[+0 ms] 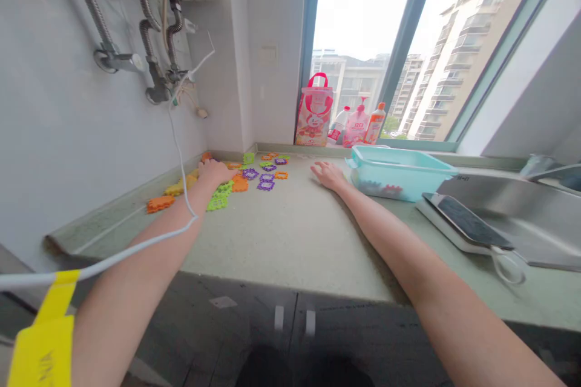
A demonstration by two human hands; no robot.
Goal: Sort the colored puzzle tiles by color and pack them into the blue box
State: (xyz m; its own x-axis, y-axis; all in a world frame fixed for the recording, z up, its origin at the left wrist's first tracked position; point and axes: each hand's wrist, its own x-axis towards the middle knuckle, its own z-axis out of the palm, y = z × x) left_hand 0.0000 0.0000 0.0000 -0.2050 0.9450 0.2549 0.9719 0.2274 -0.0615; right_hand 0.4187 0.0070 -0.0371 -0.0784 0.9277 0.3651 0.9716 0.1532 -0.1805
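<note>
Seemingly partway: many pieces [265,185] near the tabletop's [281,235] back left corner, some in the tub [411,177]
Left hand [215,172]: fingers among pieces, grip unclear; right hand [332,175]: fingers spread, empty

Pump bottle [356,128]: front label reads "立白".
Tag [40,350]: black letters, set sideways; reading uncertain.
Bag [314,117]: printed characters, too small to read.
Sink [531,226]: dark marking at near-left rim; illegible.
Cabinet [358,329]: faint line of print; illegible.
</note>
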